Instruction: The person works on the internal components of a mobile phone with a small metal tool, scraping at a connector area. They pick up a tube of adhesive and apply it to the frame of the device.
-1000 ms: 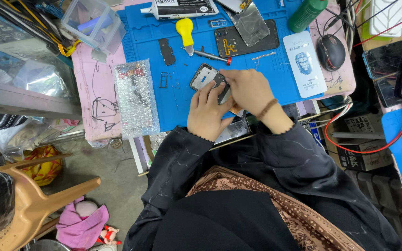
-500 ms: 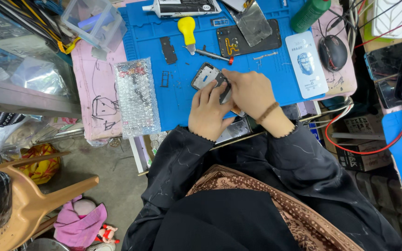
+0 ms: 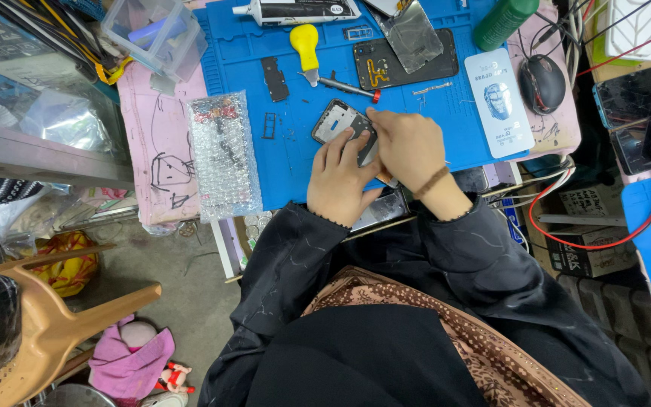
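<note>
Two hands [image 3: 374,162] on phone frame [image 3: 338,122]

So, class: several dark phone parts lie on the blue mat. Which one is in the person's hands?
The open phone frame at the mat's front edge, held by left hand and right hand. The back panel and the small black strip lie untouched farther back.

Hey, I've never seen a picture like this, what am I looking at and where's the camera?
The camera sits on a person's head, looking straight down at their own two bare hands over a blue work mat. The left hand and right hand together hold an opened phone frame. On the mat lie a yellow-handled tool, a dark phone back panel, a sheet of bubble wrap and a white card. A computer mouse sits to the right, a clear plastic box to the upper left.
</note>
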